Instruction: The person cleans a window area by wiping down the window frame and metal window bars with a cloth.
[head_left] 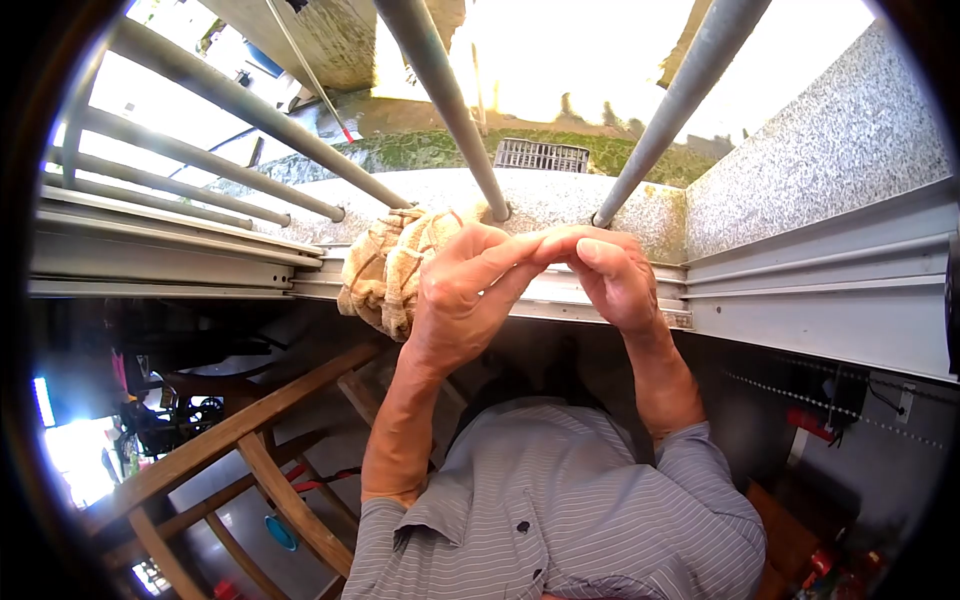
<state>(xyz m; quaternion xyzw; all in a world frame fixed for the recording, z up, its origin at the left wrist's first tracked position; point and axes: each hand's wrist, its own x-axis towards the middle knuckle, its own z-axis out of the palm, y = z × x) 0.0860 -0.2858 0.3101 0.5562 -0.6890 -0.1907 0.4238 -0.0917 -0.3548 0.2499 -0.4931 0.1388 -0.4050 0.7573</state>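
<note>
Both hands meet fingertip to fingertip above the window track (800, 290): the left hand (470, 300) (fingers curled, pinching something too small to tell) touches the right hand (610, 275), likewise pinched, while a cloth (385, 270) lies bunched on the sill (560, 200) edge just beside them.

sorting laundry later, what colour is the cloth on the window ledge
Tan or light brown cloth with paler bands, seen best in the head view.

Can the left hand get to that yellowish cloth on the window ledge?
Probably yes. The left hand is raised right beside the cloth, which lies on the window track just behind it. Nothing stands between them, though its fingers are pinched against the right hand.
</note>
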